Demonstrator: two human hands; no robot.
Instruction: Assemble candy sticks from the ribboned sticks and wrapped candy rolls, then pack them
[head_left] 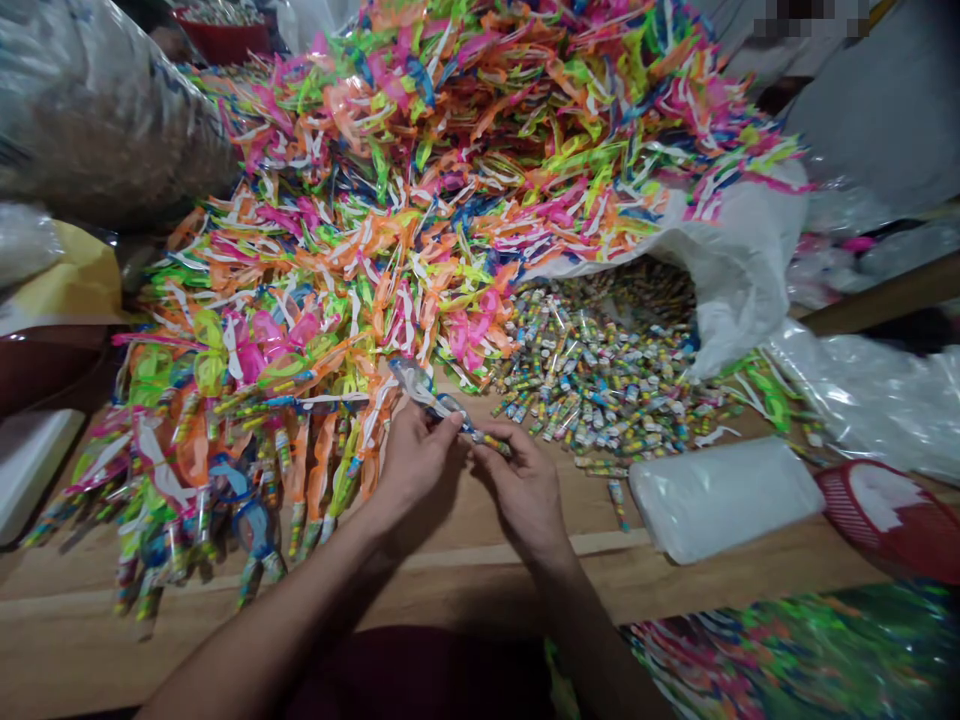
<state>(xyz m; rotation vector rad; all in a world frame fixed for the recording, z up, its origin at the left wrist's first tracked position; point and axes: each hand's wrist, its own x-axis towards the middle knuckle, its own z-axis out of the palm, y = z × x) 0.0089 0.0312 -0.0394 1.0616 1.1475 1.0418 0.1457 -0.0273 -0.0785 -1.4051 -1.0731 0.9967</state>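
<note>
In the middle of the head view, my left hand [416, 455] pinches a blue and white thin plastic piece [411, 378]. Close beside it, the closed fingers of my right hand [525, 490] grip a small printed tube [492, 441] at the blue piece's near end. Whether the tube is joined to the piece, I cannot tell. To the left lie similar coloured pieces with tubes at their ends, among them a blue one [255, 525]. Loose printed tubes [592, 370] are heaped beyond my right hand.
A tall pile of bright plastic pieces [450, 150] covers the back of the wooden table [465, 580]. Right of my hands lie a stack of clear plastic bags [727, 497] and a red basket [900, 520]. A white sack [750, 260] surrounds the tubes; a large filled bag [105, 120] stands back left.
</note>
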